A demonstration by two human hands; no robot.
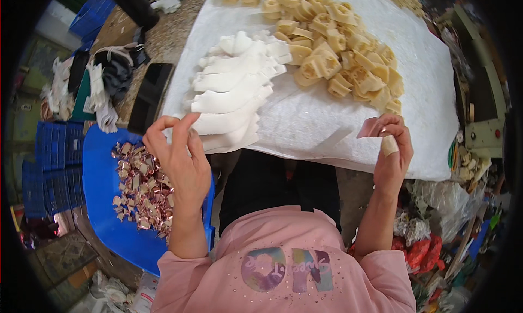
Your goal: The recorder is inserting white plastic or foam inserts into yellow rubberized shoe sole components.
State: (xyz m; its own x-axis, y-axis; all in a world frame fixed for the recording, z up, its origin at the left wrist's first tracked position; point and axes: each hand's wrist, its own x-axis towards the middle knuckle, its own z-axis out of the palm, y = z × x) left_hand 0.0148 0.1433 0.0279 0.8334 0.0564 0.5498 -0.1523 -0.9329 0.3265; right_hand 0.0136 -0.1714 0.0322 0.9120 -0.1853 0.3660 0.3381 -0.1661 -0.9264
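My left hand point(184, 163) is at the left edge of the table, fingers curled but apart, and I see nothing held in it. Its fingertips are beside a fanned stack of white, wavy-edged strips point(234, 90). My right hand point(395, 152) is above the table's near right edge, pinching a small flat pinkish piece point(368, 128). A beige wrap point(389, 146) covers its thumb tip. Beyond both hands lies a heap of cream-coloured curled pieces point(348, 51). Below my left hand, a blue tub point(98, 204) holds many small shiny copper-pink pieces point(143, 188).
A white cloth point(305, 133) covers the table. A dark phone point(150, 98) lies left of the strips, near a dark cylinder point(131, 5) and bundled cloths point(109, 68). Blue crates point(57, 166) stand far left. Plastic bags point(436, 209) crowd the right side.
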